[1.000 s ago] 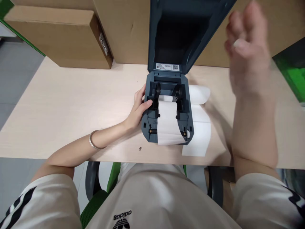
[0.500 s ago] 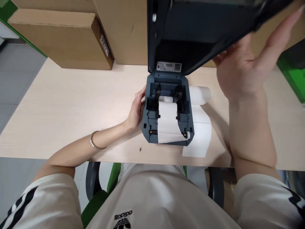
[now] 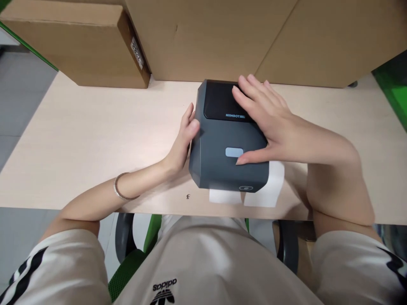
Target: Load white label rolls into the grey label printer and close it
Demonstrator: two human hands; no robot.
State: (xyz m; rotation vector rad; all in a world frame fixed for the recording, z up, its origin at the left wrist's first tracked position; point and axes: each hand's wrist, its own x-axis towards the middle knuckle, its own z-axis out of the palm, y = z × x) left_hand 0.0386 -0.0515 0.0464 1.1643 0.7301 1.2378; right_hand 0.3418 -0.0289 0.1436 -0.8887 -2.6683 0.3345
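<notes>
Head camera view, looking down: a dark blue-grey, boxy plastic label printer (image 3: 214,142) with bevelled corners sits straight in front of me on a pale wood-grain table (image 3: 104,123), its lid down. Its longer axis runs away from my body, towards the tall brown cardboard panel (image 3: 203,42) behind it. The printer lies between my hands, and both touch it, so neither is nearer. My left hand (image 3: 181,146) is braced along its left side, thumb at the edge (the other fingers are partly hidden). My right hand (image 3: 270,123) reaches in from the right and lies spread over the top, fingers across a glossy black panel (image 3: 219,99), thumb tip by a pale blue rounded button (image 3: 233,151); whether it presses, I cannot tell. A white paper strip (image 3: 225,196) shows just beyond the near edge.
</notes>
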